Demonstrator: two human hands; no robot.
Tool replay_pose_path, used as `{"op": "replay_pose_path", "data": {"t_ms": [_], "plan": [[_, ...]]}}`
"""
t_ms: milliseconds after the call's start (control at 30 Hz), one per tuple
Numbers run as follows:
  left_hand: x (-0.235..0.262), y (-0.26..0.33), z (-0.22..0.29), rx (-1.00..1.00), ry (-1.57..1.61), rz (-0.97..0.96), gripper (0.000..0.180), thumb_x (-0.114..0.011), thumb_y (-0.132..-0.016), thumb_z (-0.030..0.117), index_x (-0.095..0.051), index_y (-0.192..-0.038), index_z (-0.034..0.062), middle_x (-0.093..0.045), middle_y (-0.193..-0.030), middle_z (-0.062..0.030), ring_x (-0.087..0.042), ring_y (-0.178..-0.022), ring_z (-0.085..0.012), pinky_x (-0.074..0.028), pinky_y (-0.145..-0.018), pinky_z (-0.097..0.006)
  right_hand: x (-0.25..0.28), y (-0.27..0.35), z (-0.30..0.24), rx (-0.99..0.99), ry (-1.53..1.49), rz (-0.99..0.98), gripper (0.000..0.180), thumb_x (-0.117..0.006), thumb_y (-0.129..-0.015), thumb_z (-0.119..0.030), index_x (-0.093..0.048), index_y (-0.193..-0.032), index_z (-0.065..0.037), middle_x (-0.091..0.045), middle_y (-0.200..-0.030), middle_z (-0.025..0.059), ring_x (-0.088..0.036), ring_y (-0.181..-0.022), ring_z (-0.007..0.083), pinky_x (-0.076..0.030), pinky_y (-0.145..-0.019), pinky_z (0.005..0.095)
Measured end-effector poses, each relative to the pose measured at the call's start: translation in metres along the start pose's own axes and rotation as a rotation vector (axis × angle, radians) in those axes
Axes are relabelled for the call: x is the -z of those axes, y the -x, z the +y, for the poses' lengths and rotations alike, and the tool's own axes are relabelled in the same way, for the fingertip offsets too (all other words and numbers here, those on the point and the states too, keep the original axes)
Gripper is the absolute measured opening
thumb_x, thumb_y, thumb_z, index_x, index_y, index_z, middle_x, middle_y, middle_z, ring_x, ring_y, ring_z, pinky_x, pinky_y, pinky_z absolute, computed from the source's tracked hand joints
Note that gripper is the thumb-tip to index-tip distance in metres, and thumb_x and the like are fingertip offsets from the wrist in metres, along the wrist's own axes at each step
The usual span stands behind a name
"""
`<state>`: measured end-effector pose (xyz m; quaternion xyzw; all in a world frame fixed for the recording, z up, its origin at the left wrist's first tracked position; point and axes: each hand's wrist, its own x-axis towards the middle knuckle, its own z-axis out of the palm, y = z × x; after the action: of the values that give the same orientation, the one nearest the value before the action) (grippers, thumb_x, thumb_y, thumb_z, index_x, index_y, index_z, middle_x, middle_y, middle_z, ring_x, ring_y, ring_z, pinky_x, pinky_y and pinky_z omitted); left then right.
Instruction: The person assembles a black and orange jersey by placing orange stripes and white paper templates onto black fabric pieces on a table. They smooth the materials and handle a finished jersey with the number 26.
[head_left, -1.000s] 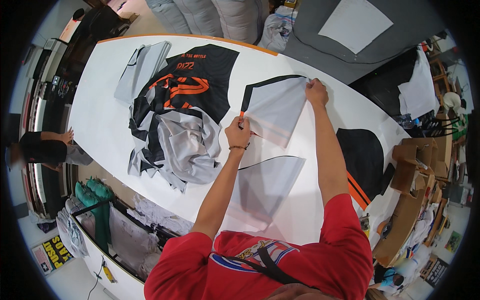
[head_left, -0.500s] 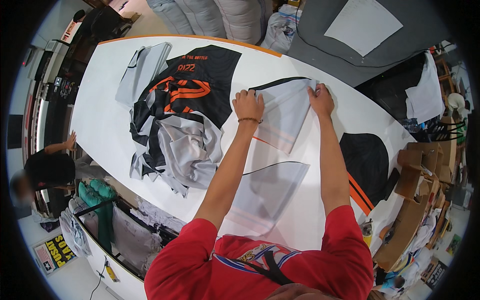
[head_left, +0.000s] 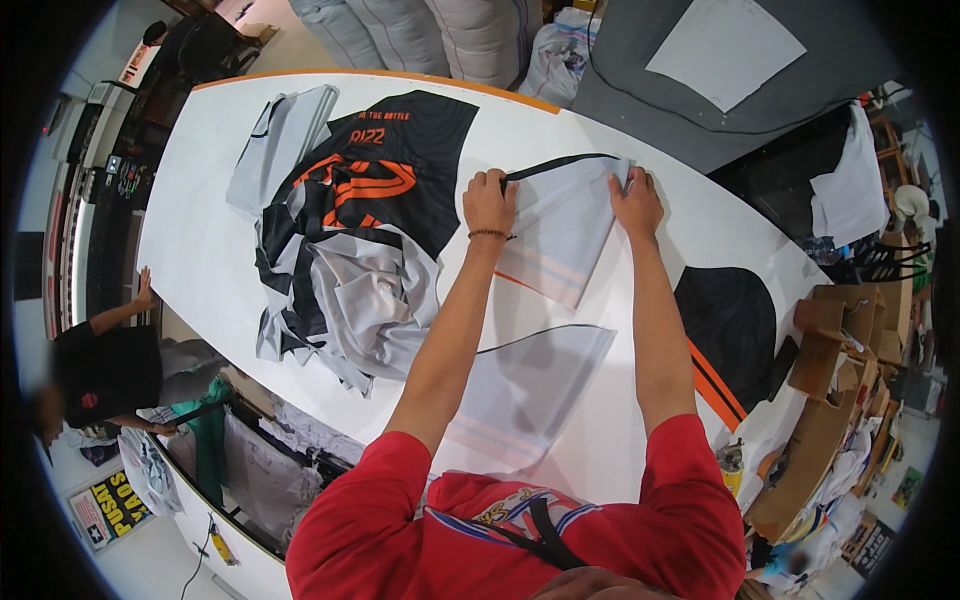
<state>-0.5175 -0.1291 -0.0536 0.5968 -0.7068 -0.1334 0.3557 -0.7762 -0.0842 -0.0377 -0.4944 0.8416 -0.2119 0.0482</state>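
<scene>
Pale grey fabric panel (head_left: 560, 225), dark-edged, on the bench (head_left: 195, 190) between both hands; right hand (head_left: 636, 203), fingers pinching its upper right corner; left hand (head_left: 490, 205), fingers curled at the opposite corner, pinch or press cannot be told; spread so, presumably, to keep it flat; second grey panel (head_left: 545, 385) nearer the body; bench white, orange-edged; bulging sacks (head_left: 400, 40) beyond; cardboard boxes (head_left: 825, 350), right; co-worker (head_left: 110, 362), left.

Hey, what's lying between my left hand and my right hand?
In the head view, a pale grey fabric panel with a black upper edge lies between the left hand and right hand.
</scene>
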Motion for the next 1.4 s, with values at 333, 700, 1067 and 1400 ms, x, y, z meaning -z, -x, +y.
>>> {"op": "replay_pose_path", "data": {"t_ms": [333, 700, 1067, 1400], "plan": [[0.009, -0.005, 0.001, 0.043, 0.015, -0.057, 0.014, -0.072, -0.086, 0.019, -0.064, -0.088, 0.0075, -0.063, -0.086, -0.0104, -0.062, -0.082, -0.031, -0.05, -0.071, -0.044, -0.002, -0.006, 0.006, 0.004, -0.007, -0.073, 0.042, -0.06, -0.089, -0.052, -0.055, -0.11, -0.016, -0.062, -0.112, 0.0092, -0.064, -0.103, 0.034, -0.051, -0.084, 0.0491], [0.02, -0.016, 0.003, 0.151, -0.043, -0.118, 0.017, -0.071, -0.088, 0.022, -0.064, -0.094, 0.0071, -0.065, -0.09, -0.0133, -0.066, -0.082, -0.0351, -0.053, -0.073, -0.044, 0.0, -0.009, 0.01, -0.009, -0.031, -0.114, 0.034, -0.062, -0.09, -0.046, -0.055, -0.106, -0.017, -0.061, -0.111, 0.0076, -0.064, -0.103, 0.0337, -0.051, -0.083, 0.0491], [0.052, 0.041, 0.003, -0.201, 0.116, -0.119, 0.024, -0.074, -0.081, 0.016, -0.07, -0.104, 0.0102, -0.062, -0.104, -0.012, -0.058, -0.102, -0.0324, -0.046, -0.086, -0.043, -0.006, -0.005, 0.009, -0.004, -0.056, -0.082, 0.024, -0.057, -0.094, -0.035, -0.06, -0.102, -0.012, -0.062, -0.108, 0.0084, -0.064, -0.101, 0.0336, -0.051, -0.081, 0.049], [0.069, 0.09, 0.037, -0.196, 0.078, -0.279, 0.039, -0.079, -0.078, 0.023, -0.068, -0.112, 0.0071, -0.06, -0.12, -0.0191, -0.055, -0.112, -0.0383, -0.046, -0.094, -0.048, 0.014, 0.008, 0.034, -0.113, -0.606, -0.072, 0.025, -0.063, -0.093, -0.029, -0.064, -0.108, -0.009, -0.07, -0.096, 0.014, -0.068, -0.093, 0.0325, -0.051, -0.081, 0.0417]]}}
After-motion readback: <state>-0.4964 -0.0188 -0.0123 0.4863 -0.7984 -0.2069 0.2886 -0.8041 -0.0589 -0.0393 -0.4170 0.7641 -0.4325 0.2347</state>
